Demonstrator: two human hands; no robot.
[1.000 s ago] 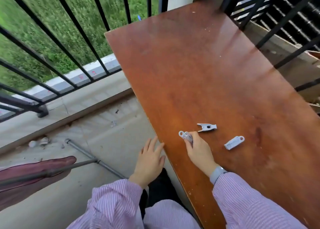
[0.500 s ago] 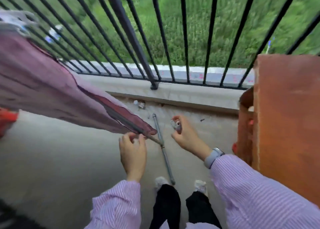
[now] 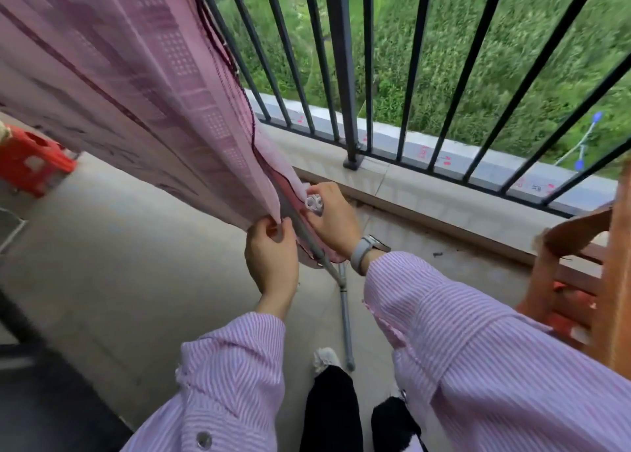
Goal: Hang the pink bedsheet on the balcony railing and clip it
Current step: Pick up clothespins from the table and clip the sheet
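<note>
Pink bedsheet (image 3: 143,86) hangs draped over a grey pole (image 3: 309,236) beside the balcony railing (image 3: 345,76). Left hand (image 3: 271,257) pinches the sheet's lower edge. Right hand (image 3: 333,217) grips a white clip (image 3: 314,204) against that edge.

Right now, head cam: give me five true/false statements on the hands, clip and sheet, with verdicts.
1. The left hand pinches the lower edge of the pink bedsheet. True.
2. The right hand holds nothing. False: it holds a grey clip against the sheet's edge.
3. The sheet lies in a heap on the floor. False: it hangs draped from above, beside the black railing.
4. A grey metal pole runs down from between the hands to the floor. True.
5. The red plastic stool stands at the right by the wooden furniture. False: it stands at the far left.
</note>
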